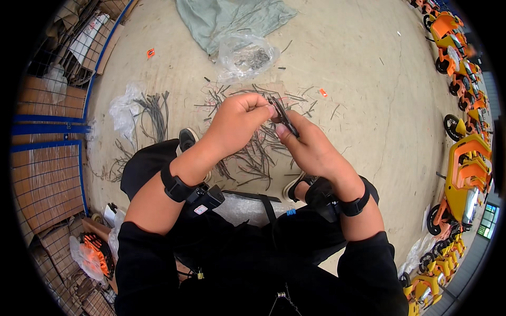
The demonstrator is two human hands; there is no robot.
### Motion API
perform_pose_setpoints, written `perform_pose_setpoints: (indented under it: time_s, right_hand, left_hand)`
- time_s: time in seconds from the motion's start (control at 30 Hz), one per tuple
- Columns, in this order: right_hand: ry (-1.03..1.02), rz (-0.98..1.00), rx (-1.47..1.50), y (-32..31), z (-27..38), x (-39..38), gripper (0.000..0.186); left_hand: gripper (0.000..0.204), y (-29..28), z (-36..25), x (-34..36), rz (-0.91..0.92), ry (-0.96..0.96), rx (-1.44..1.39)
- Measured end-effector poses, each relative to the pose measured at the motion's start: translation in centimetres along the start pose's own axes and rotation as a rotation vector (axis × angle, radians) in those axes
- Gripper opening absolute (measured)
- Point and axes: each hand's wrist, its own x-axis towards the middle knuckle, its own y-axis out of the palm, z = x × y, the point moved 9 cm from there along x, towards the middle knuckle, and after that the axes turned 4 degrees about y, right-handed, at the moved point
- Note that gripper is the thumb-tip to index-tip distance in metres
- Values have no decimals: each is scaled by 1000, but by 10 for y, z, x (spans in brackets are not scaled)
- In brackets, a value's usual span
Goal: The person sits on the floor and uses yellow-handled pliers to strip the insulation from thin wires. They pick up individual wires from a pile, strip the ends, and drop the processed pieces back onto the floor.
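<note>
My left hand is raised in front of me with thumb and forefinger pinched together at the far end of a slim, dark, elongated tool. Whatever sits in that pinch is too small to make out. The tool lies in my right hand, whose fingers and thumb are closed around it; its exact kind does not show. On the floor beneath both hands spreads a loose heap of short black cable pieces, with thin red strands among them. A bundle of longer dark cables lies to the left, beside crumpled clear plastic.
Beyond the heap lie an open clear plastic bag with small dark pieces inside and a grey-green sack. Blue wire-mesh cages stand along the left. Yellow-orange wheeled vehicles line the right. Bubble wrap lies between my legs.
</note>
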Motion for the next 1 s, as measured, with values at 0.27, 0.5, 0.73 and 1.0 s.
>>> perform_pose_setpoints:
  time_s: [0.27,0.5,0.73,1.0]
  right_hand:
    - [164,95,155,7,-10,0,30]
    - [159,104,161,8,-13,0,29]
    - [176,73,102,4,-11,0,30]
    - [89,-63,-16,-12,6,-2,36]
  left_hand:
    - [16,1,1,0,-6,-39,-146]
    - [16,1,1,1,17,-21,-143]
    - [15,1,-2,-1,11,-20,-152]
    - [15,-1,9,0,39,-69,-170]
